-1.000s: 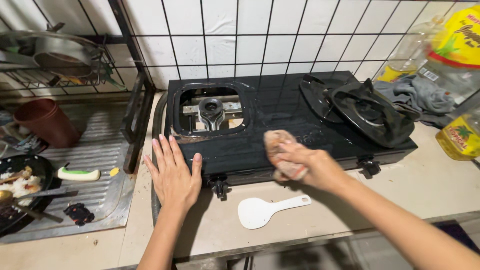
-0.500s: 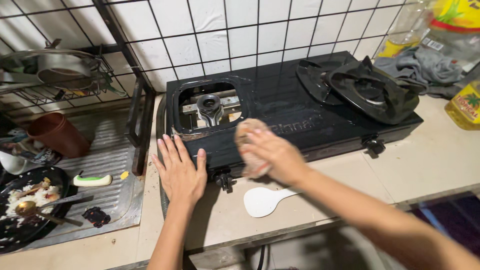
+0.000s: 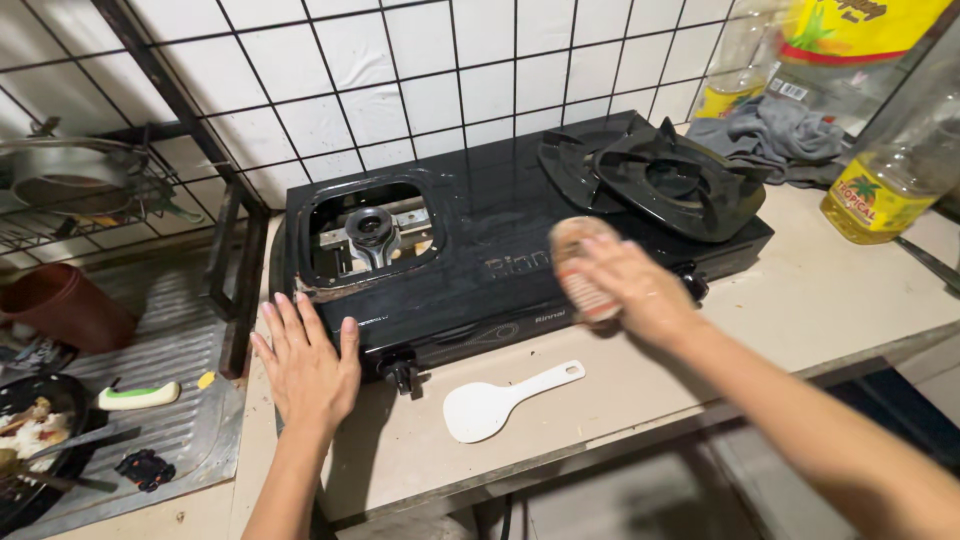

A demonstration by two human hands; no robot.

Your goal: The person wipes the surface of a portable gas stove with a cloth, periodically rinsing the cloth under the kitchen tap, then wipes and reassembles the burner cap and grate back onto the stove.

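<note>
A black two-burner gas stove (image 3: 480, 225) sits on a beige counter against a white tiled wall. My right hand (image 3: 630, 285) grips a pinkish-brown sponge (image 3: 578, 268) and presses it on the stove's glossy top near the front edge, right of centre. My left hand (image 3: 305, 358) lies flat with fingers spread at the stove's front left corner, beside the left knob (image 3: 402, 370). The left burner (image 3: 371, 229) is uncovered. Two black pan supports (image 3: 672, 180) are stacked over the right burner.
A white rice paddle (image 3: 505, 400) lies on the counter in front of the stove. Oil bottles (image 3: 885, 175) and a grey cloth (image 3: 770, 130) stand at the right. At the left are a metal drainboard (image 3: 170, 350), a brown cup (image 3: 65, 305) and a black dirty plate (image 3: 35, 435).
My right hand has carried the sponge rightward along the stove top from the left-centre. My left hand has stayed on the front left corner. The view has shifted.
</note>
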